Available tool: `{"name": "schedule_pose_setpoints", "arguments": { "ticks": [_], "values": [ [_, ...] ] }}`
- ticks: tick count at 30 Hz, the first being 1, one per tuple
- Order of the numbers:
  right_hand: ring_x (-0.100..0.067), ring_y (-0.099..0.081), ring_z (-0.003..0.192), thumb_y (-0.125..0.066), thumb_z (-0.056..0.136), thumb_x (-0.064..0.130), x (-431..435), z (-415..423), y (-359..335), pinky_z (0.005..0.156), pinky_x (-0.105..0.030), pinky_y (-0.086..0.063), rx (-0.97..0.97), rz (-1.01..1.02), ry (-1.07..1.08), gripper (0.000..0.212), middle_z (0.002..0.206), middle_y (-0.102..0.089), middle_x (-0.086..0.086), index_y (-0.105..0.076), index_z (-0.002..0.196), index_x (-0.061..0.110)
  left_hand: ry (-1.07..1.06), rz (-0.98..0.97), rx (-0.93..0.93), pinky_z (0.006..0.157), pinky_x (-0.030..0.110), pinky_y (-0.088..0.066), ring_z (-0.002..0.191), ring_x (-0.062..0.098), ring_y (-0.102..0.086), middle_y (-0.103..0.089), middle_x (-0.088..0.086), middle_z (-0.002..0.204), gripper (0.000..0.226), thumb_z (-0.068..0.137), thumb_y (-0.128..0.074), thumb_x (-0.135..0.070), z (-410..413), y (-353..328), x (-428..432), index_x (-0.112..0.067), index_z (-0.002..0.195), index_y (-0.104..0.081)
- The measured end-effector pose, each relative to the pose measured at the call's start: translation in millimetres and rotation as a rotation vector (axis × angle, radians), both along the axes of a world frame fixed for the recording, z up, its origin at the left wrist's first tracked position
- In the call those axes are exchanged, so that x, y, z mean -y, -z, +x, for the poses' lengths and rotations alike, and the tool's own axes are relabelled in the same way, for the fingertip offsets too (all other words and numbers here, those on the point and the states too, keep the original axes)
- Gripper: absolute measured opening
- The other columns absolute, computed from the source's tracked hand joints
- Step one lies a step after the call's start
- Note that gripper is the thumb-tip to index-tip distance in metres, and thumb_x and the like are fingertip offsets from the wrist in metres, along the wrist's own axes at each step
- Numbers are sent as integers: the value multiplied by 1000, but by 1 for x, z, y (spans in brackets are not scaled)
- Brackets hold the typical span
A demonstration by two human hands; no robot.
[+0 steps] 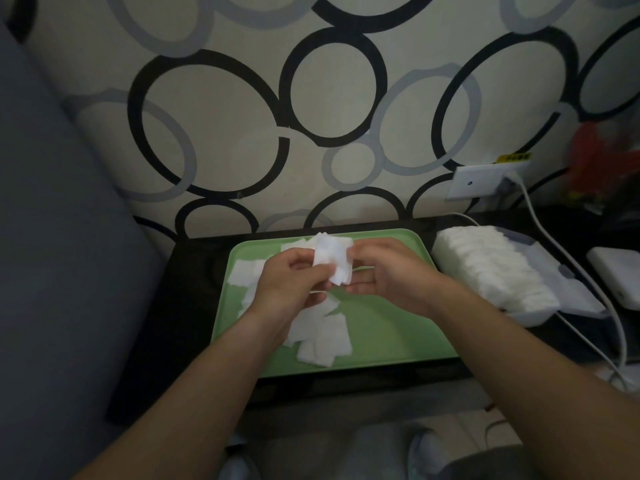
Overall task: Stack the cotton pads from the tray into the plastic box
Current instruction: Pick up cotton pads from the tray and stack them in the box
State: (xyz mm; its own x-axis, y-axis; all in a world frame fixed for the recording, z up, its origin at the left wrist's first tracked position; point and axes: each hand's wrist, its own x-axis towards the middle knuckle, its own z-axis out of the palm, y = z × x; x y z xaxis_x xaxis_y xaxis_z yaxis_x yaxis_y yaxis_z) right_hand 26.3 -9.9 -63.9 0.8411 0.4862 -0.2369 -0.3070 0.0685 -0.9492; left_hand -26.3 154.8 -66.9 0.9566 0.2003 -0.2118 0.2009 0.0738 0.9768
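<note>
A green tray (388, 334) lies on a dark low table, with several white square cotton pads (322, 337) scattered over its left and middle. Above the tray both hands meet around a small bunch of cotton pads (334, 259). My left hand (294, 282) pinches the bunch from the left and below. My right hand (391, 271) holds its right side. To the right of the tray stands the plastic box (533, 315), packed with a long row of white pads (491, 268) standing on edge.
A wall with a ring pattern rises right behind the table. A wall socket (481, 183) with a white cable (568, 258) runs down past the box. A white device (620, 278) sits at far right. A grey sofa (52, 237) fills the left.
</note>
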Motion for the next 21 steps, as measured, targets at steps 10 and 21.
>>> {"name": "schedule_pose_setpoints", "arguments": {
  "ticks": [10,21],
  "values": [
    [-23,-67,89,-70,88,8,-1,-4,-1,74,-32,-53,209,-133,25,28,110,-71,-19,-67,116,6,28,-21,-78,67,27,-49,88,15,-65,-72,-1,99,34,82,-80,-22,1,-5,-2,-19,113,-66],
    [-8,-65,63,-71,87,7,-12,-6,2,65,-26,-48,279,-170,-8,10,76,-72,-2,-72,97,6,117,-155,-77,66,24,-56,91,14,-73,-77,0,96,23,93,-67,-31,1,-7,-17,-17,110,-73]
  ]
}}
